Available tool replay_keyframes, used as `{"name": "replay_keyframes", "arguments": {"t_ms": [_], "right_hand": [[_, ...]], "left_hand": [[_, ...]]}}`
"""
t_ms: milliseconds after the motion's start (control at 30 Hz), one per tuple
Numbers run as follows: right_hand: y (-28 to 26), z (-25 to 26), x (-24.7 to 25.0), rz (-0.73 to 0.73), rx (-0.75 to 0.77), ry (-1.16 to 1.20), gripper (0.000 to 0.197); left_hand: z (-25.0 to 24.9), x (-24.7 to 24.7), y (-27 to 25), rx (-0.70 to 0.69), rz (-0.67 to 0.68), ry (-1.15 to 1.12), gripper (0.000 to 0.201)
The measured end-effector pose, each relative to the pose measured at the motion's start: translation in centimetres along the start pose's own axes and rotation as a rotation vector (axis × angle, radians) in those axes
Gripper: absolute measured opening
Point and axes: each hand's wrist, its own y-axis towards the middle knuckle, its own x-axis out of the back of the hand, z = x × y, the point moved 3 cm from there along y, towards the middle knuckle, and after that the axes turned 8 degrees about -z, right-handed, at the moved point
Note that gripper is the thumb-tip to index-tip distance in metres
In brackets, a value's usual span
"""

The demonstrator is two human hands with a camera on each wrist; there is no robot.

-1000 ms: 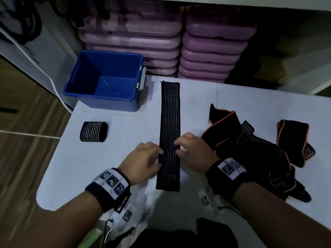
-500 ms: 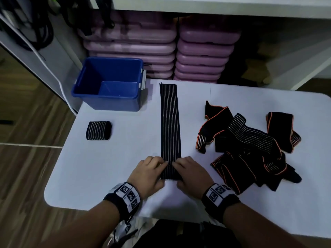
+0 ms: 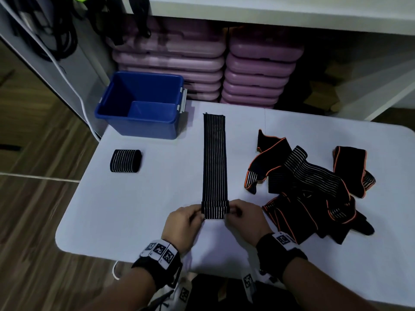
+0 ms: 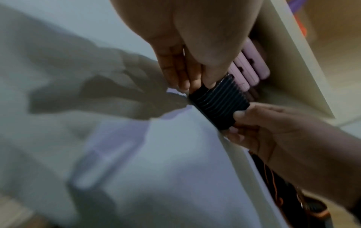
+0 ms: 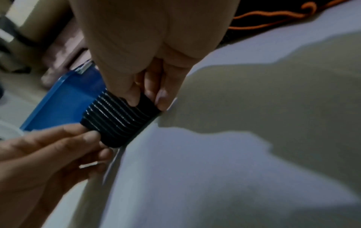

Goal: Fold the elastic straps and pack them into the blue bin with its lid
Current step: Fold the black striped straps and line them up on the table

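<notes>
A long black elastic strap (image 3: 214, 158) with thin white stripes lies straight down the middle of the white table (image 3: 139, 205). Its near end is turned over into a short fold (image 3: 215, 209). My left hand (image 3: 197, 213) pinches the fold's left edge and my right hand (image 3: 231, 211) pinches its right edge. Both wrist views show the fold (image 4: 218, 101) (image 5: 119, 118) held between thumbs and fingers. A rolled strap (image 3: 125, 161) sits at the left. The blue bin (image 3: 143, 104) stands open at the back left; no lid shows.
A tangled heap of black straps with orange edging (image 3: 314, 189) covers the right side of the table. Stacked purple cases (image 3: 253, 70) fill the shelf behind. The table's near edge runs just under my wrists, and wooden floor lies to the left.
Both hands slid from the strap's middle down to its near end and turned that end over into a short fold. The camera view shifted back.
</notes>
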Motion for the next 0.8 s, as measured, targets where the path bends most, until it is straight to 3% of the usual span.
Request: {"name": "replay_keyframes", "arguments": {"t_ms": [167,367,567,667,800], "right_hand": [[0.5,-0.7,-0.3,-0.059,-0.132,0.143,0.013],[1.0,-0.3,-0.4,-0.062,-0.149,0.165,0.028],[1.5,-0.6,-0.7,-0.162,-0.228,0.173,0.019],[2.1,-0.5,-0.8,-0.197,-0.152,0.059,0.019],[3.3,0.1,-0.6,-0.104,0.174,-0.300,0.016]], "left_hand": [[0.2,-0.7,0.7,0.150,-0.091,-0.070,0.015],[0.4,-0.8,1.8,0.209,-0.081,-0.061,0.012],[0.7,-1.2,2.9,0.255,-0.050,-0.002,0.010],[0.3,-1.0,3.4,0.144,-0.065,0.104,0.013],[-0.6,-1.2,4.0,-0.246,-0.030,0.268,0.029]]}}
